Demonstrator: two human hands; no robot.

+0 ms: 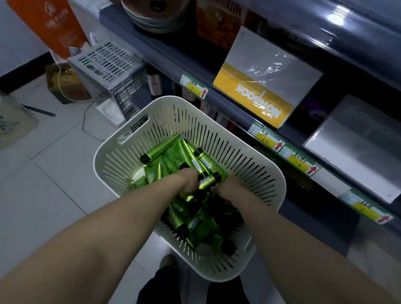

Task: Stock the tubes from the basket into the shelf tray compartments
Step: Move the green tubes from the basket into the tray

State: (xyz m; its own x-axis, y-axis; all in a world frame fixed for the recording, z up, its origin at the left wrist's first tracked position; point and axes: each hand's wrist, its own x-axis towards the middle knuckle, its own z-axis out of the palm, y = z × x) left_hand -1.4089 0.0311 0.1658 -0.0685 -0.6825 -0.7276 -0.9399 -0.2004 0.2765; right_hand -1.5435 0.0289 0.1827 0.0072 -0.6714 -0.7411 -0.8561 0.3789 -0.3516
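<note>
Reaching down into the white slotted basket (252,158), both hands are sunk among the green tubes (171,155) with black caps that fill its bottom. The left hand (187,177) and the right hand (226,187) lie close together near the middle of the pile, with one tube between them. Their fingers are buried under the tubes, so I cannot tell whether they grip anything.

The basket's right rim lies just beside the front edge of the grey shelf (231,111). To the left, bare floor tiles (44,179) stretch away, and a white slatted crate (107,62) and a thin cable (86,124) lie beyond the basket's far corner.

On the shelf a wrapped pack (266,85) has a yellow band reading "Notebook", upside down from here. Green-and-yellow price tags (194,86) along the shelf edge each carry a red arrow, and their handwritten figures are too small to read surely. The print on the tubes' small labels is unreadable.
</note>
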